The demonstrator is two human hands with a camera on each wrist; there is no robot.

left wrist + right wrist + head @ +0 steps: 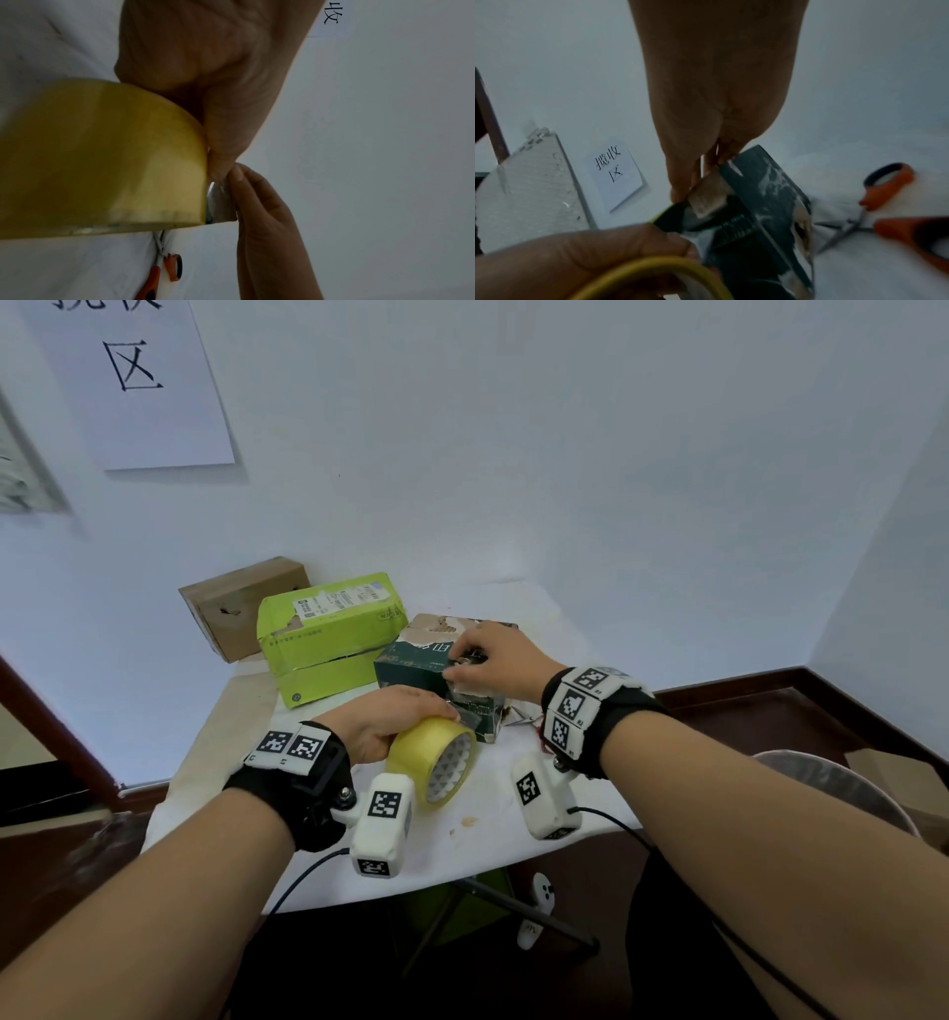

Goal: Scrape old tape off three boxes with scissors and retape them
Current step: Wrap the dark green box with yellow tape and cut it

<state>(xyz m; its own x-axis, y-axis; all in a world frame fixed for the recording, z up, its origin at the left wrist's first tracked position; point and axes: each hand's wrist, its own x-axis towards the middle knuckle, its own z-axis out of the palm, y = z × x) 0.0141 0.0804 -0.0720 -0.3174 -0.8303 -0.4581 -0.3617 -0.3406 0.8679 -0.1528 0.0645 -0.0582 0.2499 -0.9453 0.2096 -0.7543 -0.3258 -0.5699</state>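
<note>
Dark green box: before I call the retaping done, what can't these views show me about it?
- Dark green box: its top seam is covered by the right hand in the head view.
- Tape roll, gripped by the left hand: where the strip ends is blurred in both wrist views.
- Scissors: hidden behind the right wrist in the head view; the blades are blurred in the right wrist view.

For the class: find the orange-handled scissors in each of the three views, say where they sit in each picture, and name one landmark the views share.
Head: not visible; the right hand and its wrist rig cover that stretch of cloth.
Left wrist: scissors at bottom centre, on the white cloth below the tape roll.
Right wrist: scissors at the right edge, beside the dark green box.
Shared landmark: the yellow tape roll.
</note>
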